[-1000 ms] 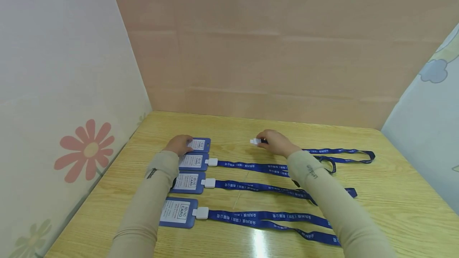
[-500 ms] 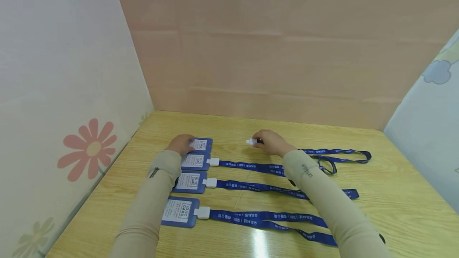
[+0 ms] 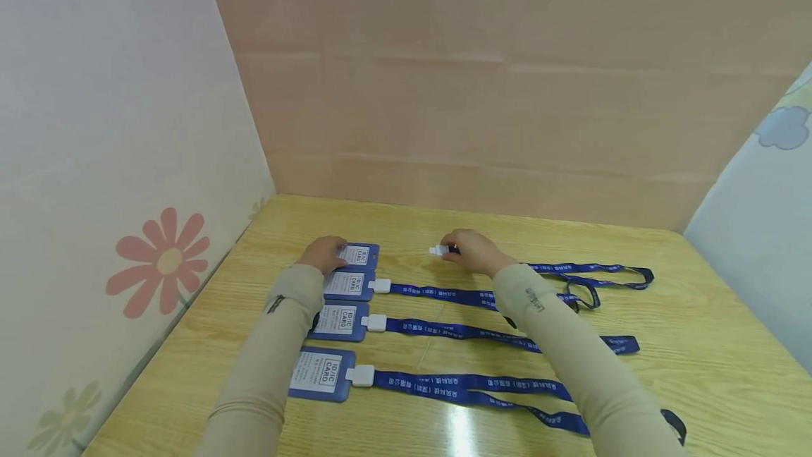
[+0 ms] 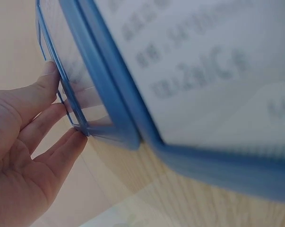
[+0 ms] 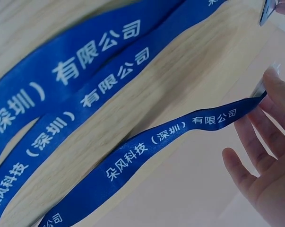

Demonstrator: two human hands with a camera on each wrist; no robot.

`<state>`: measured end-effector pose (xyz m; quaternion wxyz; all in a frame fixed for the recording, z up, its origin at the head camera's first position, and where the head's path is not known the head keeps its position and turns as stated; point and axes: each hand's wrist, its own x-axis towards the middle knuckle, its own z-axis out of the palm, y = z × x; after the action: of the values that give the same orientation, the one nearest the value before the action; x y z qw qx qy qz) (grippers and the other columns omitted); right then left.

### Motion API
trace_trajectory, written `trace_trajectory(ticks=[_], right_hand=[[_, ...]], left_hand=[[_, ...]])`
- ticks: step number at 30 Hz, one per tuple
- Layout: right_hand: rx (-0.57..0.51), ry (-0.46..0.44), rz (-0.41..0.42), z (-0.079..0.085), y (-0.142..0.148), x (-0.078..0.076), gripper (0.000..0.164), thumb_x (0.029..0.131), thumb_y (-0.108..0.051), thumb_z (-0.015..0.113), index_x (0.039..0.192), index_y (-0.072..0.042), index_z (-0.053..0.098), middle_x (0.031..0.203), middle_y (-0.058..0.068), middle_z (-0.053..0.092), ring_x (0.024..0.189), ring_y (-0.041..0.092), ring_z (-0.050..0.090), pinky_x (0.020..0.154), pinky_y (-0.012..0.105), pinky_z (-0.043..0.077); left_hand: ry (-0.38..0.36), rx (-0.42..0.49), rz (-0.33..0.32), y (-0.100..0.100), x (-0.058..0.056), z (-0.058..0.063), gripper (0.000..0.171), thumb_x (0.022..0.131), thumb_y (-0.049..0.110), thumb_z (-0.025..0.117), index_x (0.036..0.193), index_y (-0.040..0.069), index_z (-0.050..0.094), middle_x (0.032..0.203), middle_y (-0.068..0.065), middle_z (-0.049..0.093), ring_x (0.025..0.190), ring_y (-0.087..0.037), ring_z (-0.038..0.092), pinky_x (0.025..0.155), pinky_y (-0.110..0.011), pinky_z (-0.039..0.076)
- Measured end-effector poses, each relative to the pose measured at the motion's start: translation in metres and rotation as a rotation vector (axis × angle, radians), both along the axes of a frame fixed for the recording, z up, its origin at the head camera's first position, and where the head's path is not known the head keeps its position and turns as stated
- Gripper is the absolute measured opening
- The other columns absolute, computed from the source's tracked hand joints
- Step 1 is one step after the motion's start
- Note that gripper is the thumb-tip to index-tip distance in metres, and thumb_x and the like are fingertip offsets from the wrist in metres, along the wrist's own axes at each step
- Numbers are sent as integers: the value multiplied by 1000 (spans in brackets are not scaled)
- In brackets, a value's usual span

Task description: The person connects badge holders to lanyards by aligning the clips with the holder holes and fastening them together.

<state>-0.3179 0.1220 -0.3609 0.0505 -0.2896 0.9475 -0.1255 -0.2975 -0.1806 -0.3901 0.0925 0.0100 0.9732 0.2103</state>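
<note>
In the head view my left hand (image 3: 320,254) pinches the left edge of the farthest blue badge holder (image 3: 363,256). Thumb and fingertips meet at the rim of that badge holder (image 4: 73,56) in the left wrist view, with the hand (image 4: 24,142) beside it. To the right, my right hand (image 3: 474,252) holds the white clip (image 3: 438,250) of a blue lanyard (image 3: 571,267) between thumb and fingers. Its printed strap (image 5: 147,137) trails from the right hand (image 5: 270,146) in the right wrist view. A gap separates the clip from the held badge holder.
Nearer me lie three blue badge holders, the second (image 3: 349,284), third (image 3: 339,319) and nearest (image 3: 322,374), each joined by a white clip to a lanyard stretching right. My right forearm (image 3: 571,344) crosses above these straps. Walls stand behind and beside the wooden table (image 3: 698,316).
My right hand has moved slightly left with the white clip, drawing the lanyard along and narrowing the gap to the badge holder. My left hand keeps its grip on the holder.
</note>
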Motion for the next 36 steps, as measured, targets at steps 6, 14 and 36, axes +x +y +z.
trace_trajectory(ticks=[6,14,36], right_hand=[[2,5,10,-2,-4,-1,28,89,-18,63,113,-3,64,108,12,68,92,21,64,84,38,55],[-8,-12,9,-3,-8,-1,29,89,-18,62,114,-3,64,108,11,67,94,22,63,85,39,54],[23,-59,-4,-6,-22,1,30,91,-19,60,118,-6,62,113,10,66,99,22,63,89,39,53]], left_hand=[[12,-2,-7,-1,-1,-2,51,85,14,67,131,0,50,136,-20,51,129,-38,44,111,-48,35],[12,10,5,0,-2,-4,50,85,13,67,130,0,51,136,-20,51,129,-38,44,111,-48,34],[15,28,29,10,4,2,50,85,11,66,131,-1,50,137,-20,51,129,-38,44,111,-47,35]])
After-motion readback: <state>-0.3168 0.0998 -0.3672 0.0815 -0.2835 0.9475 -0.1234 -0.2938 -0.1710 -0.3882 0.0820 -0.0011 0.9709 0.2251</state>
